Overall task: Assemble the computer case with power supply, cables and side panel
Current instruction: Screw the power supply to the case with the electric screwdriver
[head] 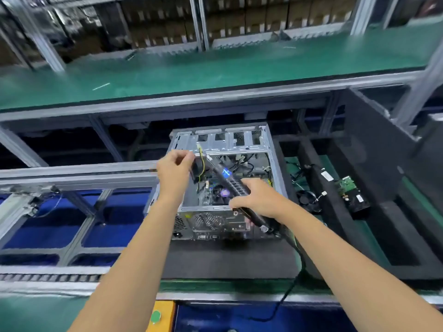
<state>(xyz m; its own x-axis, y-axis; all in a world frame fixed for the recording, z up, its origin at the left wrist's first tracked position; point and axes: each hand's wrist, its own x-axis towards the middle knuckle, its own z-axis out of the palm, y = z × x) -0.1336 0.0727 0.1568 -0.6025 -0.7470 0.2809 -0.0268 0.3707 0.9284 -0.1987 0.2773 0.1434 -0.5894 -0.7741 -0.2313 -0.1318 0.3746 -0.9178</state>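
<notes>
the step in hand looks like fastening a part inside the open silver metal computer case (pixel 223 140), which sits just under and beyond both hands on a dark grey foam pad (pixel 230 259). the right hand (pixel 256 200) is wrapped round the black corded electric screwdriver (pixel 227 178), its tip angled up toward the left hand (pixel 175 168), whose fingers are curled at the case's upper left edge, though whether they pinch a screw i cannot tell. next the bit likely needs seating squarely before driving; both forearms reach forward, hands near each other but apart.
</notes>
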